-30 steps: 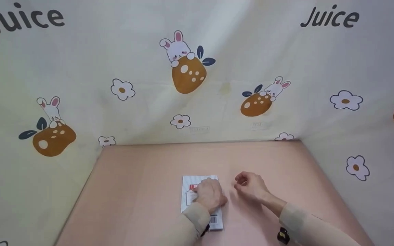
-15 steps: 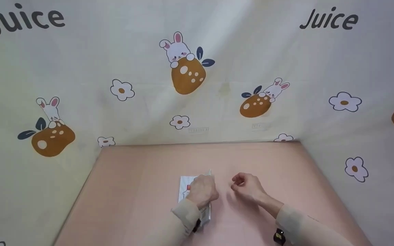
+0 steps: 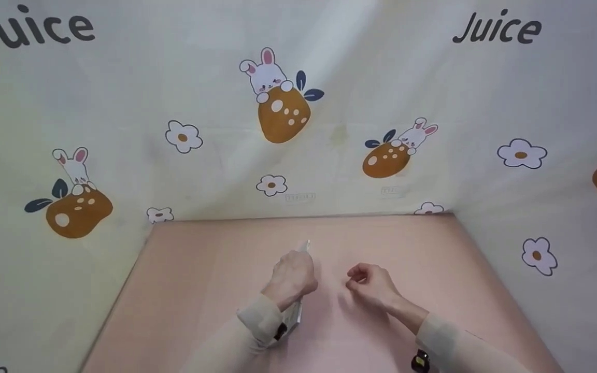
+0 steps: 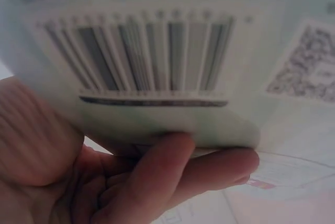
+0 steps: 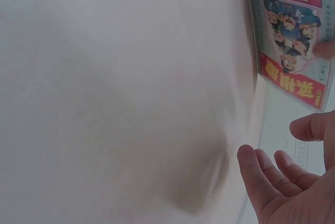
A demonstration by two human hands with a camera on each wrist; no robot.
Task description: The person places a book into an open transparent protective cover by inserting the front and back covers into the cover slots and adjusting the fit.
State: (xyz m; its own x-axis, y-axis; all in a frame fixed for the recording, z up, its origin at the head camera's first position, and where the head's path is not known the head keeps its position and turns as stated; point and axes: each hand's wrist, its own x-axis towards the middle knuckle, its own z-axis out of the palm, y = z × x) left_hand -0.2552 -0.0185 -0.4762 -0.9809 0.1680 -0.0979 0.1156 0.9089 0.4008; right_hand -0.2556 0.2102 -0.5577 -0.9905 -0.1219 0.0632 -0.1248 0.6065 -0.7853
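Note:
In the head view my left hand (image 3: 291, 275) grips a thin book (image 3: 293, 314), which is tipped up on edge over the pink tabletop. Its back cover (image 4: 167, 122), with a barcode and a square code, fills much of the left wrist view, where my fingers press against it. From the right wrist I see its front cover (image 5: 290, 30), with cartoon figures and a red title band, and a fingertip of the left hand on it. My right hand (image 3: 376, 285) is to the right, apart from the book, its fingers loosely bent around nothing.
The pink tabletop (image 3: 215, 274) spreads beneath both hands. A pale curtain (image 3: 215, 171) printed with rabbits, fruit and flowers stands behind it and along both sides. A dark band (image 3: 421, 361) shows at the right wrist.
My left hand has lifted the book's right side from lying flat until it stands steeply, moving it left and away from the right hand. The right hand has shifted only slightly left.

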